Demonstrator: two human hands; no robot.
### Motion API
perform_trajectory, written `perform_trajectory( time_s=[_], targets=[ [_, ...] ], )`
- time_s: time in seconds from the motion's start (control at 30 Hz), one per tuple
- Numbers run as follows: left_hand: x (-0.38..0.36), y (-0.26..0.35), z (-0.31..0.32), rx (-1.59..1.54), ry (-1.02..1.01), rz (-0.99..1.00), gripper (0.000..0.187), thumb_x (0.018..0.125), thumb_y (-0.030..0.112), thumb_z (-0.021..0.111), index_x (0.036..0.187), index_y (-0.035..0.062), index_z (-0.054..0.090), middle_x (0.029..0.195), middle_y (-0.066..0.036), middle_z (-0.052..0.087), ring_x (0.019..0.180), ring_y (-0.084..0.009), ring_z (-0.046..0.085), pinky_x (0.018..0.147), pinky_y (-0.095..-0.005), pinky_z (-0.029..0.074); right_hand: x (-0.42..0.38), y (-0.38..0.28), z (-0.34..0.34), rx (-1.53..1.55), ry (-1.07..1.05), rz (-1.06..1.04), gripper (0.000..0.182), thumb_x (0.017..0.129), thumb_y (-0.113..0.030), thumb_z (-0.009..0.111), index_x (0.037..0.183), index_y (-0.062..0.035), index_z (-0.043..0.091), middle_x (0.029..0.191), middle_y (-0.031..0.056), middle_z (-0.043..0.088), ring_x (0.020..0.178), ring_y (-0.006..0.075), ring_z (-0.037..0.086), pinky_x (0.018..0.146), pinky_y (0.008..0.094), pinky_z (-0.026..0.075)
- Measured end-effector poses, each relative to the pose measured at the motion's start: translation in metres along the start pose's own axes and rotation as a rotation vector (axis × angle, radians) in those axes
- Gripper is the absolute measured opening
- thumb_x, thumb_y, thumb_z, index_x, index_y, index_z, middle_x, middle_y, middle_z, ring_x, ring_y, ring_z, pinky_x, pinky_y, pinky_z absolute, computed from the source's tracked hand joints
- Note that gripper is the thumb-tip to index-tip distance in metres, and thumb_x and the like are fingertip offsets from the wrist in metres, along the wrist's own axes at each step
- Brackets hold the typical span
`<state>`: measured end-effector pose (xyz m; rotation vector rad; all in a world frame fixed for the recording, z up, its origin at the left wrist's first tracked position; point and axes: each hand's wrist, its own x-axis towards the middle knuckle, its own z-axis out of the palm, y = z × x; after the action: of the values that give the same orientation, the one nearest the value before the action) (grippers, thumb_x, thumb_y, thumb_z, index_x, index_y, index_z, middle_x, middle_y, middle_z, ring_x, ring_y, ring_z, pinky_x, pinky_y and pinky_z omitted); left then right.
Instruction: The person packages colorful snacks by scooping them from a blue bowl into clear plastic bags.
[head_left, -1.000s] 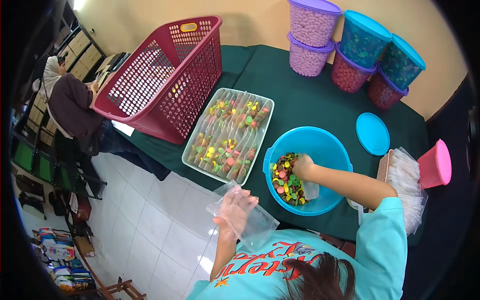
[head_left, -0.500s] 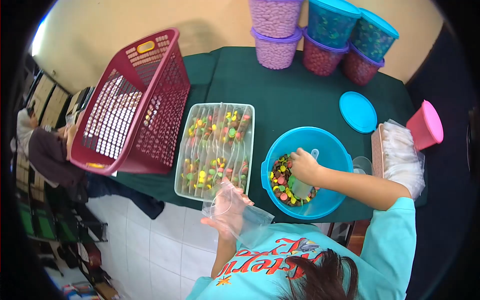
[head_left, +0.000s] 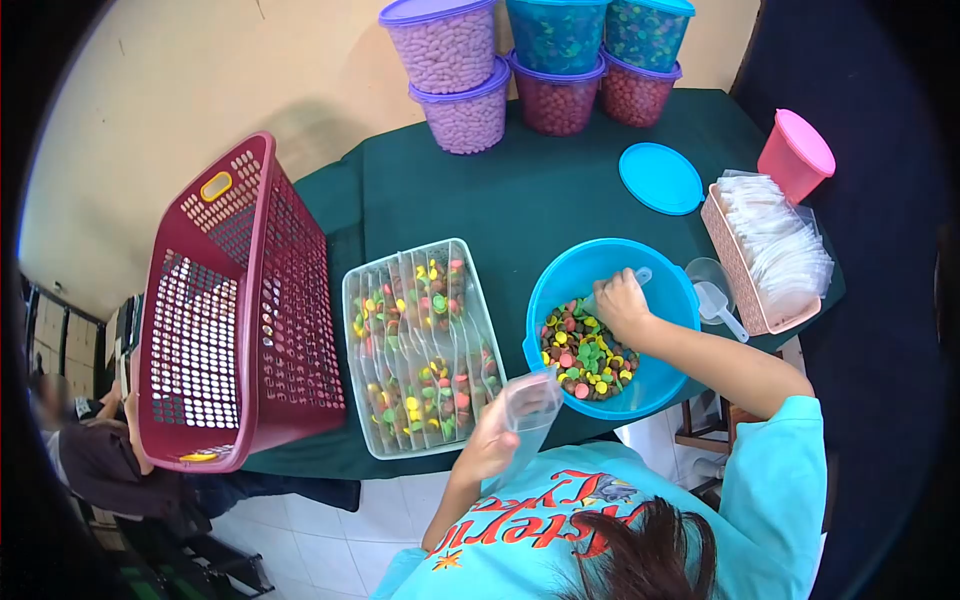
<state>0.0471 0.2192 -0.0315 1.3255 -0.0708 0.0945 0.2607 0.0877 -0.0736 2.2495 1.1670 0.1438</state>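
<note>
My left hand [head_left: 487, 447] is closed on a clear plastic bag [head_left: 532, 410], holding it upright with its mouth open beside the blue tub [head_left: 662, 372]. Inside the tub, my right hand [head_left: 622, 306] grips a clear scoop; its handle end [head_left: 644, 275] sticks out past my fingers, and the hand hides most of the rest. Below that hand lie colourful button-shaped sweets [head_left: 590, 350] in brown, yellow, green and pink. To the left, a pale tray [head_left: 357, 405] holds rows of bags filled with similar sweets.
A maroon laundry basket [head_left: 290, 400] stands at the left. A pink basket of clear bags [head_left: 738, 262], another scoop [head_left: 715, 300], a blue lid [head_left: 660, 178] and a pink container [head_left: 795, 158] are at the right. Stacked tubs [head_left: 465, 115] line the back. Another person [head_left: 100, 460] is at far left.
My left hand has brought the bag up and right towards the tub, and its mouth now gapes. My right hand has lifted the scoop from the sweets towards the tub's far side. The view has shifted.
</note>
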Motion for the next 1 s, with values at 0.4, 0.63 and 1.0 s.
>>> perform_trajectory(
  time_s=[0.4,0.63,1.0],
  targets=[
    [0.005,0.001,-0.012,-0.098,-0.078,-0.102,0.094,0.067,0.071,0.043,0.123,-0.0034,0.031,0.117,-0.019,0.042,0.111,-0.0266,0.042,0.095,-0.0392,0.030,0.006,0.010,-0.025,0.572,-0.622,-0.395,0.023,0.069,-0.012,0.053,0.090,-0.0075,0.060,0.081,0.0126,0.061,0.080,0.0265,0.059,0.076,0.0374,0.041],
    [-0.008,0.045,-0.012,-0.102,0.096,0.229,0.104,0.057,0.076,0.050,0.123,-0.0024,0.030,0.119,-0.022,0.040,0.109,-0.0332,0.044,0.094,-0.0445,0.032,0.005,0.046,-0.030,0.801,-0.592,-0.363,0.022,0.074,-0.020,0.049,0.088,-0.0069,0.060,0.080,0.0134,0.061,0.076,0.0277,0.059,0.073,0.0398,0.042],
    [0.041,0.043,0.040,-0.257,0.386,0.803,0.106,0.043,0.050,0.079,0.122,-0.0034,0.032,0.117,-0.018,0.039,0.107,-0.0346,0.044,0.093,-0.0477,0.035,-0.033,0.131,-0.089,0.938,-0.270,-0.398,0.024,0.078,-0.018,0.044,0.081,0.0022,0.057,0.068,0.0198,0.058,0.067,0.0335,0.057,0.062,0.0396,0.044]
  ],
)
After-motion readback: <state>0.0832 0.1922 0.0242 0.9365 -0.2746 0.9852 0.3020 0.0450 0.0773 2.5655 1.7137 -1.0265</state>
